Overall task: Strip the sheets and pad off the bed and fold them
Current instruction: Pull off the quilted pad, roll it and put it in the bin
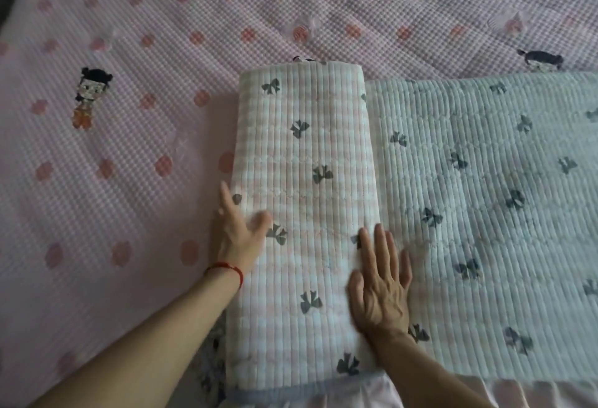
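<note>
pink checked bed sheet (129,181) with cartoon figures, spread wide. on it, quilted bow-print pad (469,197), its left part folded into a thick band (304,181). right hand (380,281) flat on the band, fingers straight, slightly spread. left hand (234,229) against its left edge, fingers extended. red string (226,270) round left wrist.

A quilted pad (420,181) with a grey bow print is seen partly folded on a pink checked sheet (129,148). The left hand (231,232) is laid against the fold's left edge; the right hand (378,284) is pressed flat on its right edge.
</note>
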